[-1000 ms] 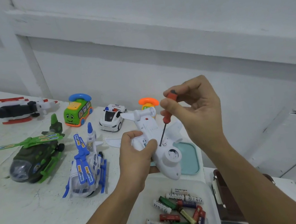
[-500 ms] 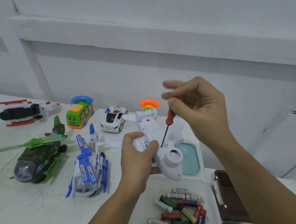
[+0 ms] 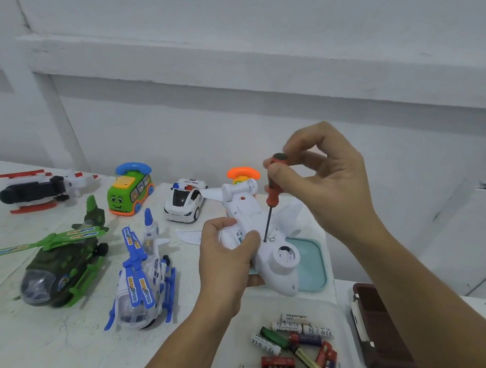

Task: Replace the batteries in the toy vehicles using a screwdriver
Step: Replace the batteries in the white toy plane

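Note:
My left hand (image 3: 227,261) grips a white toy airplane (image 3: 273,250) held belly-up above the table. My right hand (image 3: 327,180) pinches the top of a small red-handled screwdriver (image 3: 272,193) between thumb and fingertips. The screwdriver's dark tip rests on the plane's underside, just right of my left thumb. A clear plastic box (image 3: 231,360) with several loose batteries (image 3: 294,357) sits below the plane.
On the white table (image 3: 40,359) stand a blue-white helicopter (image 3: 141,276), a green helicopter (image 3: 60,263), a black-and-red toy aircraft (image 3: 42,190), a green bus (image 3: 129,190), a police car (image 3: 185,199) and an orange-topped toy (image 3: 242,175). A teal lid (image 3: 310,264) and a brown case (image 3: 378,331) lie right.
My right fingers have shifted on the screwdriver handle, from an open-finger grip back to a pinch at its top. The plane and left hand stay nearly still.

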The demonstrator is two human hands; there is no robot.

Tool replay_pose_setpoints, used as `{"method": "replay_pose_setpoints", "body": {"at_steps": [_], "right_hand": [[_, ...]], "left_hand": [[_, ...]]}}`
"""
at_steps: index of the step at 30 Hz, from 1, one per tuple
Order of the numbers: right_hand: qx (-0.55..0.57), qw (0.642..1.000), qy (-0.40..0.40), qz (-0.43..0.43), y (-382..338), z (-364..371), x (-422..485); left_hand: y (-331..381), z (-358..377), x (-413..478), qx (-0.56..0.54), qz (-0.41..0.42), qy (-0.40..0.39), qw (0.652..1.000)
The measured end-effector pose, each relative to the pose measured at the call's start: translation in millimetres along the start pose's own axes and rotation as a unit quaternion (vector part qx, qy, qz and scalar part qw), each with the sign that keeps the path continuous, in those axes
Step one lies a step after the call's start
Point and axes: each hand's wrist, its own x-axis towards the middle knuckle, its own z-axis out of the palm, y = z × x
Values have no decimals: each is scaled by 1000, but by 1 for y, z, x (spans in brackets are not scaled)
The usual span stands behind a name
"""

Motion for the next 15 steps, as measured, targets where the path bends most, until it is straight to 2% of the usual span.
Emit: {"method": "replay_pose_setpoints", "body": {"at_steps": [5,9,15], "right_hand": [[-29,1000,-12,1,4,-6,3],[12,999,-41,17,9,-10,3],[-26,998,-45,-23,11,-16,9]], "left_hand": [[-1,2,4,5,1,3,1000],[-2,5,7,8,3,5,1000],[-2,9,11,6,3,8,1000]]}}
